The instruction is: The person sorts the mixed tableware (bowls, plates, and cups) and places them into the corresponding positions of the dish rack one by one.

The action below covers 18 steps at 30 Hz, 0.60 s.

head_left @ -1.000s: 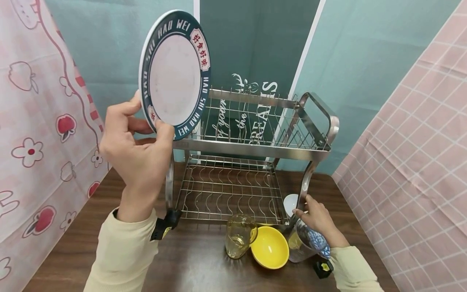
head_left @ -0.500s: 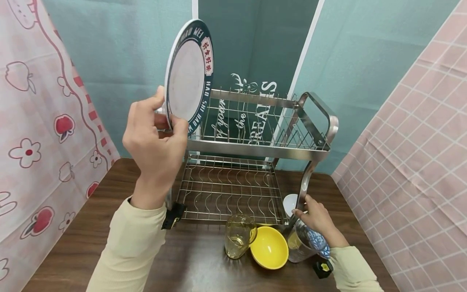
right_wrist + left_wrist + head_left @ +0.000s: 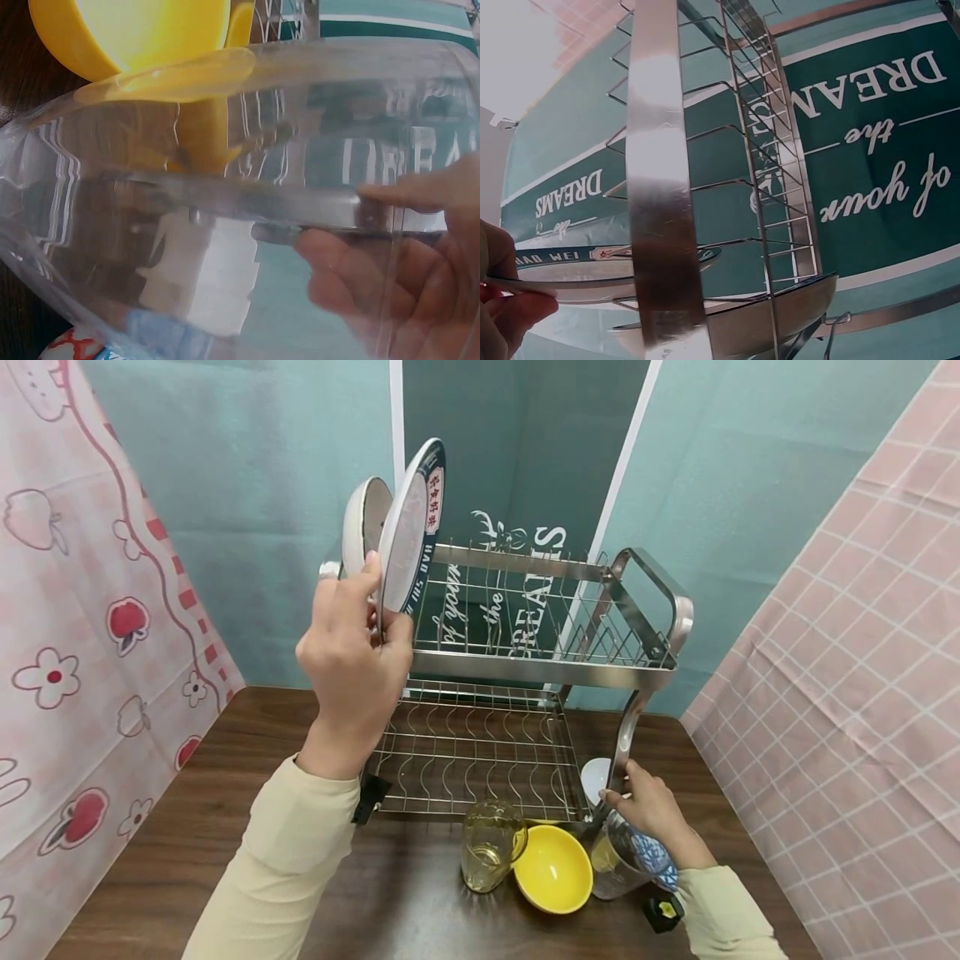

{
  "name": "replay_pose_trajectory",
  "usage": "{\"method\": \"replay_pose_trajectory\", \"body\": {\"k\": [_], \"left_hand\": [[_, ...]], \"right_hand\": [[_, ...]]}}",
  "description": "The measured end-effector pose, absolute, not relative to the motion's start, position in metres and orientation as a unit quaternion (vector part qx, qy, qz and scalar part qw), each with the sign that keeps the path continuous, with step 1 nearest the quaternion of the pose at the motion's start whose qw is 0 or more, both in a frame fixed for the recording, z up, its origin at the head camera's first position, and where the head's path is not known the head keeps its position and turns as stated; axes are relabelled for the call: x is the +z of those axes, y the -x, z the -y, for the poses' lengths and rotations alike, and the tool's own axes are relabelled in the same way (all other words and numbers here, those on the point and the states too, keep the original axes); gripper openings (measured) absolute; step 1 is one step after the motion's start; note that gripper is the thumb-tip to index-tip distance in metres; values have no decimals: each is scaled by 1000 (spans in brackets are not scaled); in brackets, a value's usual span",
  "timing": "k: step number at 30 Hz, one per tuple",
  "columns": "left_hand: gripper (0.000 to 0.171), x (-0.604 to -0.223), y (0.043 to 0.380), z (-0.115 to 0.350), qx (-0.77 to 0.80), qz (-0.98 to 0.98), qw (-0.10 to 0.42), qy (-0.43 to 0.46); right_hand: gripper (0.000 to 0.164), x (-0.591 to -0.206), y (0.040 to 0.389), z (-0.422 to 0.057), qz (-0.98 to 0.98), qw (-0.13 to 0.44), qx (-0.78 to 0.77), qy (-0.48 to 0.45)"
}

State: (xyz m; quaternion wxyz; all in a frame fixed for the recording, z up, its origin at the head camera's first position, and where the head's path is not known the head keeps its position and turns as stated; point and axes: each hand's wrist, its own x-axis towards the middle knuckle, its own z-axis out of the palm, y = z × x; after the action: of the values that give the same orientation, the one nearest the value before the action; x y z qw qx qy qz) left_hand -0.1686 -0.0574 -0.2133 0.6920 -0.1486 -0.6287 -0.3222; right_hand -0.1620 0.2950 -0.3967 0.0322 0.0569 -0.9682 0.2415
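My left hand [image 3: 352,664] pinches the lower edge of a round plate [image 3: 407,547] with a dark lettered rim. The plate stands nearly edge-on above the left part of the upper tier of a two-tier metal dish rack [image 3: 540,670]. Just left of it, a pale bowl [image 3: 356,531] sits tipped on its side at that tier's left end. In the left wrist view, the plate [image 3: 577,289] and the bowl [image 3: 750,326] are apart, partly hidden by the rack's front bar. My right hand [image 3: 654,810] grips the rack's right front leg, seen through clear plastic in the right wrist view.
In front of the rack stand an amber glass mug [image 3: 486,852], a yellow bowl [image 3: 553,870] and a clear container [image 3: 613,864]. A white bowl [image 3: 596,779] sits by the right leg, and a blue-patterned dish [image 3: 657,862] lies under my right forearm. Curtains hang on three sides.
My left hand has carried the plate rightward and down toward the upper tier, turning it more edge-on. The pale bowl behind has come into view. My right hand stays on the rack leg.
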Motion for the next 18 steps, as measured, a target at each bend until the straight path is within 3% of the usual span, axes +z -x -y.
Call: {"method": "replay_pose_trajectory", "body": {"k": [18], "left_hand": [[39, -221, 186, 56, -328, 672, 650, 137]], "right_hand": [[29, -396, 160, -293, 969, 32, 240, -55]]}}
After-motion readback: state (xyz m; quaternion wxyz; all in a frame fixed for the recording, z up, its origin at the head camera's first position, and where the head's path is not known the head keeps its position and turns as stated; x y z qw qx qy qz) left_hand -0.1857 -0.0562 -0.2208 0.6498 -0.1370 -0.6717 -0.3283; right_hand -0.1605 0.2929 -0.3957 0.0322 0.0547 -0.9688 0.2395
